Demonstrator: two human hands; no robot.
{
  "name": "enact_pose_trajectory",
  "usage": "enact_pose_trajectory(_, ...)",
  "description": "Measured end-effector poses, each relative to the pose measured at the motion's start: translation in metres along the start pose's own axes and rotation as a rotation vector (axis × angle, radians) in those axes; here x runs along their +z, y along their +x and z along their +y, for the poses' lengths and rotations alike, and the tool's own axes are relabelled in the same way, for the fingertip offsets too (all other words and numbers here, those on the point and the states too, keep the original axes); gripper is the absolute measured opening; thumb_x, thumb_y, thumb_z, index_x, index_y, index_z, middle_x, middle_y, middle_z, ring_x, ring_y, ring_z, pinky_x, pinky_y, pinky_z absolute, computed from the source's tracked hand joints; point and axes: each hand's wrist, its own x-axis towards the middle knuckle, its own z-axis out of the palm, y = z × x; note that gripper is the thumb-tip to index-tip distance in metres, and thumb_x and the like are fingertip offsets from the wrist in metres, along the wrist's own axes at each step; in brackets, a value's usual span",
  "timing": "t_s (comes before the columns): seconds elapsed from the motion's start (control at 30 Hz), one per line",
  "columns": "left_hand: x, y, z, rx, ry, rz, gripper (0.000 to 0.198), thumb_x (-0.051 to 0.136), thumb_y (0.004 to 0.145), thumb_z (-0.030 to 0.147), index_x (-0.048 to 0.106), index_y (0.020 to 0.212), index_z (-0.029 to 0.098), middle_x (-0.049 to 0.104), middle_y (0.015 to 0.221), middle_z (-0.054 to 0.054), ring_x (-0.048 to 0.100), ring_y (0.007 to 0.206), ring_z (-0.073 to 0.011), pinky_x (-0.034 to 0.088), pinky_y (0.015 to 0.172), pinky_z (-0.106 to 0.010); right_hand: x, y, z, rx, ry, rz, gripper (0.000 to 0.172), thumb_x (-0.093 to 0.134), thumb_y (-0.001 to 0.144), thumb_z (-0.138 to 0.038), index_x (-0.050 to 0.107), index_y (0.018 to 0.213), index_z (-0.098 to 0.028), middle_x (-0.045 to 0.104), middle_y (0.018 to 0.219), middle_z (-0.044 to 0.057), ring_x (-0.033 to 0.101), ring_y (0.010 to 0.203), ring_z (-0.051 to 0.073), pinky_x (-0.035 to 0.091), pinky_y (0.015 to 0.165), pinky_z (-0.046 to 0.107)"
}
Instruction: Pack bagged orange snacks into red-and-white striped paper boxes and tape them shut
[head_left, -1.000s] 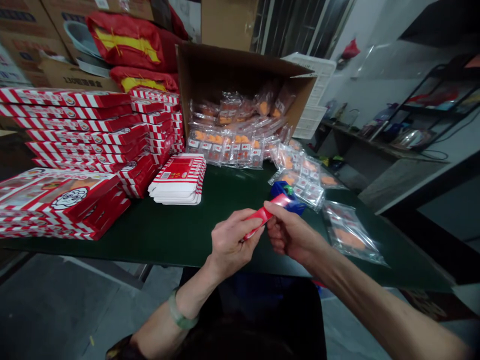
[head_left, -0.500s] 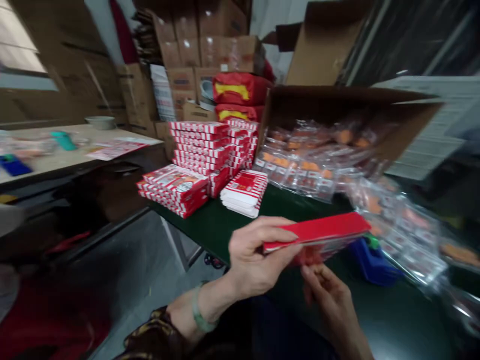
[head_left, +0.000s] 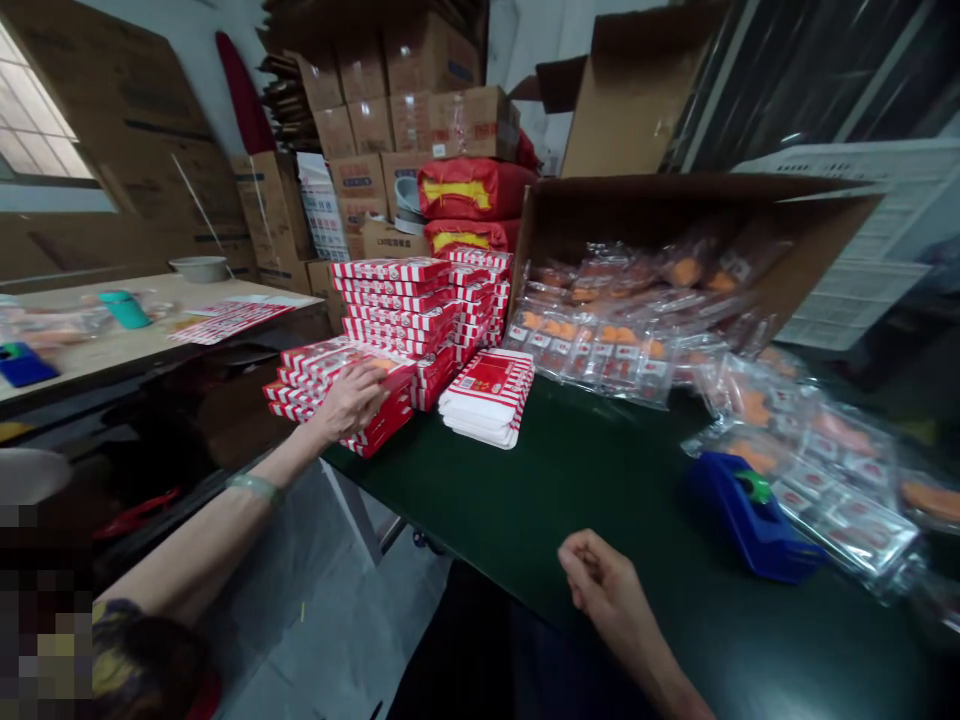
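My left hand reaches out to the front stack at the left and grips a red-and-white striped cardboard box on top of it, fingers bent over the upper face. Part of that box is hidden under the hand. Above the green table, my right hand hangs with its fingers curled together, and nothing shows in them. A pile of flat striped cartons lies between the hands, farther back. To the right of my right hand sits a blue tape dispenser with a green core.
Taller stacks of striped boxes stand behind the front stack. A large open carton spills clear packets with orange pieces onto the table. A wooden table stands at the left, with a bowl on it.
My left hand has moved left with the box from in front of me to the front stack. My right hand has come off the box and dropped slightly.
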Motion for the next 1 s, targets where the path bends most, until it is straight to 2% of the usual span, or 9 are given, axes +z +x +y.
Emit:
enact_pose_trajectory(0.1,0.015,-0.014,0.023,-0.016,0.098,0.069,0.015,0.061,0.077,0.037,0.066,0.075,0.022,0.070,0.098,-0.010,0.058,0.106,-0.0317,0.040,0.089,-0.052,0.012,0.034,-0.017,-0.204,-0.170,-0.017,0.020,0.053,0.084,-0.038,0.055,0.074,-0.021,0.052,0.060,-0.002,0.048,0.050,0.012,0.038,0.049,0.024)
enact_pose_trajectory(0.2,0.033,-0.003,0.073,-0.106,0.008,0.154,0.018,0.063,0.078,0.034,0.066,0.089,0.020,0.068,0.105,-0.010,0.054,0.112,-0.0299,0.039,0.093,-0.048,0.017,0.089,-0.036,-0.369,-0.402,0.070,0.017,0.045,0.088,-0.031,0.057,0.085,-0.020,0.061,0.074,0.002,0.057,0.063,0.014,0.045,0.059,0.024)
enact_pose_trajectory(0.33,0.086,0.043,0.124,-0.378,-0.126,-0.279,0.035,0.050,0.086,0.043,0.063,0.109,0.020,0.059,0.125,-0.012,0.044,0.124,-0.0315,0.036,0.098,-0.048,0.015,0.183,-0.056,-0.373,-0.577,0.147,0.022,0.039,0.090,-0.020,0.060,0.097,-0.018,0.065,0.098,0.007,0.062,0.086,0.016,0.048,0.078,0.026)
enact_pose_trajectory(0.37,0.101,0.055,0.127,-0.508,-0.109,-0.431,0.044,0.049,0.086,0.048,0.057,0.120,0.021,0.050,0.136,-0.012,0.039,0.129,-0.0328,0.035,0.100,-0.048,0.016,0.207,-0.059,-0.363,-0.629,0.152,0.025,0.037,0.091,-0.018,0.060,0.100,-0.017,0.064,0.105,0.008,0.062,0.093,0.017,0.047,0.083,0.027)
enact_pose_trajectory(0.47,0.139,0.082,0.115,-0.657,-0.090,-0.586,0.067,0.049,0.078,0.064,0.051,0.128,0.019,0.046,0.138,-0.017,0.043,0.122,-0.0406,0.038,0.094,-0.054,0.022,0.272,-0.065,-0.339,-0.814,0.093,0.025,0.041,0.094,-0.021,0.060,0.110,-0.016,0.060,0.117,0.010,0.059,0.105,0.019,0.046,0.091,0.034)
enact_pose_trajectory(0.6,0.154,0.088,0.091,-0.665,-0.120,-0.724,0.078,0.054,0.064,0.074,0.055,0.126,0.026,0.039,0.145,-0.011,0.046,0.117,-0.0411,0.040,0.090,-0.054,0.039,0.334,-0.067,-0.295,-1.072,-0.099,0.032,0.055,0.090,-0.033,0.056,0.116,-0.016,0.057,0.120,0.009,0.058,0.104,0.020,0.049,0.088,0.043)
enact_pose_trajectory(0.73,0.147,0.092,0.087,-0.626,-0.130,-0.792,0.083,0.051,0.063,0.076,0.052,0.129,0.026,0.036,0.147,-0.010,0.044,0.120,-0.0390,0.038,0.094,-0.053,0.053,0.362,-0.065,-0.241,-1.251,-0.240,0.034,0.056,0.089,-0.033,0.056,0.117,-0.015,0.058,0.119,0.010,0.059,0.102,0.020,0.051,0.086,0.042)
enact_pose_trajectory(0.9,0.153,0.118,0.104,-0.660,-0.067,-0.831,0.083,0.046,0.066,0.078,0.063,0.111,0.010,0.057,0.124,-0.022,0.046,0.118,-0.0443,0.030,0.097,-0.058,0.054,0.366,-0.062,-0.227,-1.306,-0.285,0.036,0.056,0.089,-0.033,0.054,0.120,-0.015,0.056,0.122,0.011,0.058,0.105,0.022,0.050,0.088,0.043)
enact_pose_trajectory(1.0,0.161,0.127,0.117,-0.677,-0.052,-0.838,0.090,0.045,0.065,0.079,0.057,0.120,0.009,0.049,0.133,-0.026,0.039,0.125,-0.0496,0.031,0.095,-0.062,0.052,0.365,-0.065,-0.172,-1.271,-0.361,0.034,0.056,0.089,-0.034,0.055,0.119,-0.015,0.057,0.120,0.010,0.059,0.103,0.021,0.051,0.086,0.042)
